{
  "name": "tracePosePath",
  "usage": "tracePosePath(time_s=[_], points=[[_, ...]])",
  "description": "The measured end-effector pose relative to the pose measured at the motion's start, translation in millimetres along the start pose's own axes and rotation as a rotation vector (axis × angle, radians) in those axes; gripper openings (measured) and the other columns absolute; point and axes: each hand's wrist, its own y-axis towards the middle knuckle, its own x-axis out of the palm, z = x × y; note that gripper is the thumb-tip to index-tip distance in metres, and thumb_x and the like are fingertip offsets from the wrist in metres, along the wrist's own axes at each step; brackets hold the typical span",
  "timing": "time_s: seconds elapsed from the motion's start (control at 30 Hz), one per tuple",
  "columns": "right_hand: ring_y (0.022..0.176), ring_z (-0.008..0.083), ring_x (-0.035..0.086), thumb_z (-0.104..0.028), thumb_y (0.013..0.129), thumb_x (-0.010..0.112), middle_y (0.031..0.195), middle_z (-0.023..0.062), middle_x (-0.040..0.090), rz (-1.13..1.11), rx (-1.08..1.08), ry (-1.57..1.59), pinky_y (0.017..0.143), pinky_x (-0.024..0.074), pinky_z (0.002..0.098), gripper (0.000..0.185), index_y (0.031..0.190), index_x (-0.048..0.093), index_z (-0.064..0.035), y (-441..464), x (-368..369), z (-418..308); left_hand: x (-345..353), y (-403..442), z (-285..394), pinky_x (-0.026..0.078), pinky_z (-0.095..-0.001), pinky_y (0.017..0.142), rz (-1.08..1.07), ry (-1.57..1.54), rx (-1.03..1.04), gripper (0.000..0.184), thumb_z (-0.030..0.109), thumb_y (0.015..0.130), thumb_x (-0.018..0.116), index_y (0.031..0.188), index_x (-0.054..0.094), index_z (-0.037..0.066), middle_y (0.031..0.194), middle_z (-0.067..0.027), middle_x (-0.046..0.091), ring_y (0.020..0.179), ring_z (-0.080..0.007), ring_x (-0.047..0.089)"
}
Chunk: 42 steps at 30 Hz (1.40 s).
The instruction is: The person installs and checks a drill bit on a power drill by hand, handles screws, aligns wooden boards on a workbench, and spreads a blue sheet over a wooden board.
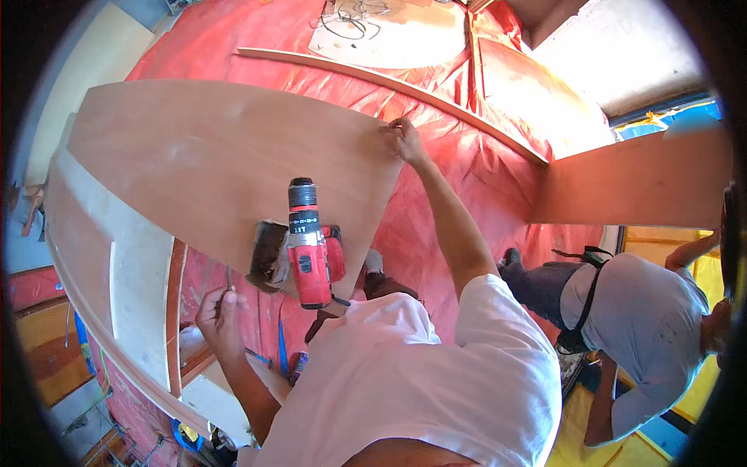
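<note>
red sheeting [443, 194], smooth brown panel [233, 148], right grip [405, 142] pinching edge, left grip [221, 313] pinching something [229, 275]

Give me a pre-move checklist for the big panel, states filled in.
1. Right hand at panel edge: ok
2. Right hand's grip firm: cannot tell
3. Left hand empty: not ok, thin item at the fingertips
4. Drill clear of both hands: ok
5. Drill securely supported: cannot tell, base hidden
6. Co-worker clear of panel: ok, off to the right
</note>
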Motion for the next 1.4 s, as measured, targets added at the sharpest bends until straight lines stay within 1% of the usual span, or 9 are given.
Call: tracePosePath(time_s=[0.07,0.17,0.5,0.6,0.73,0.83,0.87,1.07,1.4], points=[[0.062,0.0183,0.061,-0.015,0.087,0.043,0.091,0.0150,0.064,0.076,-0.092,-0.008,0.054,0.0483,0.0305,0.026,0.107,0.044,0.0019,-9,-16,18,4,1,1,0.044,-0.0233,0.059,-0.004,-0.009,-0.014,0.024,0.023,0.084,0.064,0.085,0.060,-0.001,0.069,-0.0053,0.062,0.059,-0.0098,0.054],[0.054,0.0145,0.057,-0.014,0.088,0.039,0.093,0.0136,0.065,-0.039,0.345,0.265,0.049,0.0462,0.0267,0.026,0.107,0.044,0.0025,-34,-53,-1,7,2,2,0.044,-0.0231,0.059,0.002,-0.010,-0.053,0.024,0.022,0.084,0.064,0.085,0.060,-0.001,0.069,-0.0051,0.062,0.059,-0.0095,0.054],[0.074,0.0310,0.063,-0.012,0.089,0.040,0.091,0.0163,0.067,0.111,0.117,0.048,0.066,0.0480,0.0393,0.017,0.101,0.045,-0.0018,-37,-50,5,8,3,13,0.045,-0.0229,0.060,0.014,0.021,-0.038,0.021,0.020,0.085,0.063,0.085,0.060,-0.001,0.069,-0.0055,0.062,0.059,-0.0095,0.055],[0.053,0.0166,0.057,-0.010,0.090,0.038,0.095,0.0130,0.067,0.145,0.081,0.076,0.051,0.0467,0.0291,0.014,0.101,0.041,-0.0016,-28,-47,-3,5,0,12,0.046,-0.0232,0.060,0.024,0.039,-0.040,0.020,0.019,0.084,0.063,0.086,0.061,-0.001,0.069,-0.0055,0.062,0.059,-0.0096,0.055],[0.090,0.0337,0.062,-0.006,0.087,0.037,0.099,0.0147,0.065,0.037,-0.063,0.066,0.076,0.0480,0.0397,0.017,0.104,0.040,-0.0036,-10,-25,-37,8,0,12,0.046,-0.0238,0.061,0.023,0.008,-0.019,0.018,0.016,0.084,0.062,0.087,0.061,-0.001,0.070,-0.0054,0.063,0.060,-0.0096,0.056],[0.090,0.0375,0.061,-0.018,0.086,0.046,0.095,0.0194,0.063,0.012,-0.014,0.016,0.074,0.0469,0.0458,0.025,0.106,0.042,-0.0041,9,6,-28,13,0,18,0.047,-0.0239,0.061,0.009,-0.001,-0.002,0.016,0.014,0.084,0.062,0.087,0.061,-0.001,0.070,-0.0053,0.063,0.061,-0.0096,0.056],[0.096,0.0351,0.060,-0.008,0.084,0.042,0.099,0.0162,0.065,0.001,-0.024,-0.060,0.080,0.0465,0.0412,0.020,0.104,0.041,-0.0044,14,13,-21,13,-1,18,0.047,-0.0239,0.061,0.008,0.006,0.007,0.015,0.014,0.084,0.062,0.087,0.061,-0.001,0.070,-0.0052,0.063,0.061,-0.0097,0.056],[0.091,0.0347,0.062,-0.013,0.084,0.051,0.094,0.0169,0.065,-0.039,0.103,-0.406,0.077,0.0471,0.0422,0.024,0.103,0.041,-0.0031,6,18,-41,9,-10,13,0.046,-0.0234,0.062,0.014,0.029,-0.005,0.014,0.013,0.084,0.062,0.086,0.062,-0.001,0.069,-0.0044,0.063,0.062,-0.0095,0.056],[0.081,0.0319,0.063,-0.014,0.090,0.040,0.088,0.0189,0.064,0.257,0.108,-0.021,0.069,0.0481,0.0398,0.018,0.103,0.044,-0.0012,-56,-31,4,1,-11,10,0.044,-0.0235,0.061,0.055,0.031,-0.038,0.014,0.013,0.085,0.060,0.090,0.061,-0.001,0.071,-0.0048,0.060,0.062,-0.0098,0.053]])
